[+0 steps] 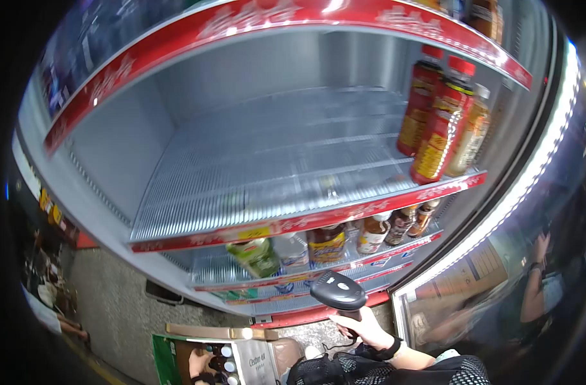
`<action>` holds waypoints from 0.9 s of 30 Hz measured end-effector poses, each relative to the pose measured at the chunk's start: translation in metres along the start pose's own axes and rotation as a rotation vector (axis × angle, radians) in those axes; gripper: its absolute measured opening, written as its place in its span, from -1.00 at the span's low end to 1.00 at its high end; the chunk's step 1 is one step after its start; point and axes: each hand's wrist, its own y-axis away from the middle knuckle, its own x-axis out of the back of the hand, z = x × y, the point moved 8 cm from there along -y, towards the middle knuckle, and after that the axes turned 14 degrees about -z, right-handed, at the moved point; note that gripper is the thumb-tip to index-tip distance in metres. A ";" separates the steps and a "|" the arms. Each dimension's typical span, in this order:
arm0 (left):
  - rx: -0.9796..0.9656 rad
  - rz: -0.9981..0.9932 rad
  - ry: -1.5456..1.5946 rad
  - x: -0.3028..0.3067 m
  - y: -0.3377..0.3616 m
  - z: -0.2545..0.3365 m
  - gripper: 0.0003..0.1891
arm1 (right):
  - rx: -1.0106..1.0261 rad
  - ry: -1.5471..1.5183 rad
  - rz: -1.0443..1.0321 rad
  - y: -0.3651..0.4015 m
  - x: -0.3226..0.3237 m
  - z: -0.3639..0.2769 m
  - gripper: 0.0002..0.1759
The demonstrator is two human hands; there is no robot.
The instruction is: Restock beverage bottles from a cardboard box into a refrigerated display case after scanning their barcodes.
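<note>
A black handheld scanner (pixel 338 290) is held by its handle in my right hand (pixel 369 328), low in front of the fridge's bottom shelves. At the lower left, my left hand (pixel 198 363) reaches down into an open carton (pixel 256 364) beside several bottles with white caps (pixel 227 366); its fingers are partly hidden, and what it touches is unclear. Red-capped bottles (pixel 439 128) stand at the right end of the middle shelf (pixel 267 173). On the shelf below are a green-labelled bottle (pixel 258 256) and several other bottles (pixel 374 232).
The open glass door (pixel 498 282) is on the right, with reflections of a person and a cardboard box. Red price strips (pixel 306 221) edge the shelves. At the far left, a person's leg (pixel 68 326) shows near the grey floor (pixel 113 301).
</note>
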 end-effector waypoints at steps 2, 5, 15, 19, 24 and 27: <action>0.194 0.273 -0.232 0.011 0.073 0.068 -0.30 | 0.079 -0.014 0.049 0.023 0.017 -0.030 -0.85; -0.028 0.519 -0.303 -0.005 0.144 0.164 -0.55 | 0.290 -0.128 0.012 0.053 0.059 -0.055 -0.80; -1.032 0.054 0.415 -0.188 0.197 0.452 -0.71 | 0.508 -0.318 -0.132 0.114 0.137 -0.100 -0.64; -1.520 0.219 -0.043 -0.253 0.277 0.581 -0.40 | 0.528 -0.324 -0.215 0.137 0.138 -0.104 -0.32; -1.487 0.275 0.066 -0.296 0.296 0.671 0.02 | 0.415 -0.448 -0.290 0.162 0.142 -0.080 -0.25; -1.290 0.232 0.025 -0.311 0.277 0.696 0.07 | 0.441 -0.324 -0.255 0.176 0.145 -0.080 -0.29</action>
